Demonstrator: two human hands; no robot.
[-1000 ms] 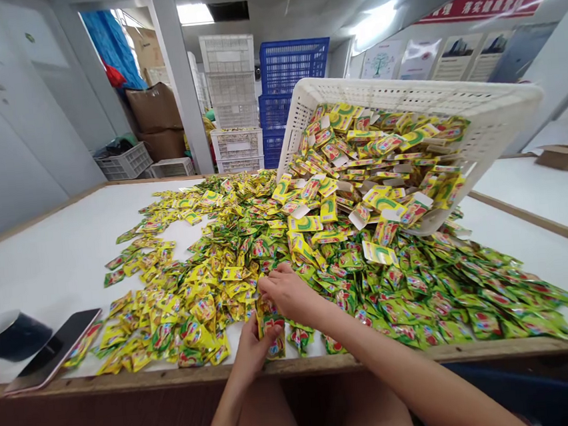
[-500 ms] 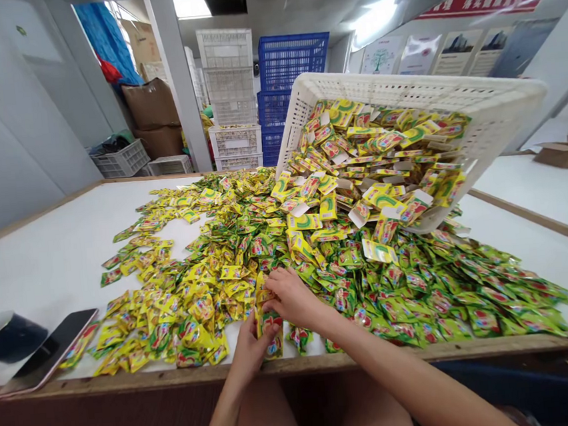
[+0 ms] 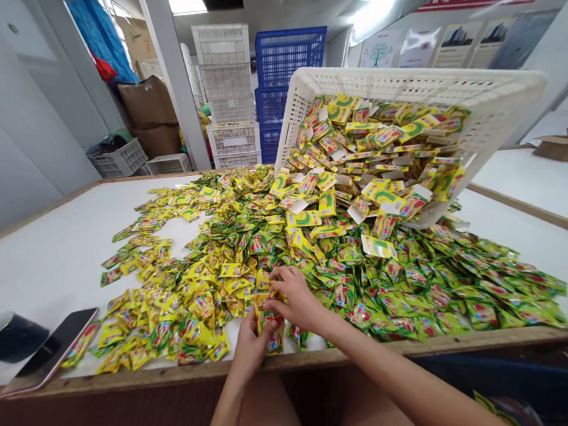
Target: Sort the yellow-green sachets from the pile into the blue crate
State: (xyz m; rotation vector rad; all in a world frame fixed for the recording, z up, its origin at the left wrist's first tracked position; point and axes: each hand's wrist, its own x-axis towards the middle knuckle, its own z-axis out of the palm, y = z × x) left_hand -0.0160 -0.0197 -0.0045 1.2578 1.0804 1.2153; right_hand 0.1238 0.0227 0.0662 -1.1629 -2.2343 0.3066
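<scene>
My left hand (image 3: 248, 344) is closed round a small yellow printed box (image 3: 274, 338) with red fruit on it, held upright near the table's front edge. My right hand (image 3: 296, 300) reaches over the box's top end with curled fingers. What those fingertips pinch there, a flap or a sachet, is too small to make out. Yellow sachets (image 3: 203, 308) lie heaped to the left of my hands. On the right spreads a pile of green sachets (image 3: 437, 295).
A white perforated basket (image 3: 499, 102) lies tipped over the pile, spilling small yellow boxes (image 3: 383, 197). A phone (image 3: 51, 352) and a dark cup (image 3: 9, 336) stand at the left front. White crates (image 3: 233, 137) and blue crates (image 3: 292, 58) are stacked behind the table.
The yellow piece standing above the box's top is lower now. My right fingers have shifted slightly at the box's top, while my left hand keeps its hold. The view has tilted a little.
</scene>
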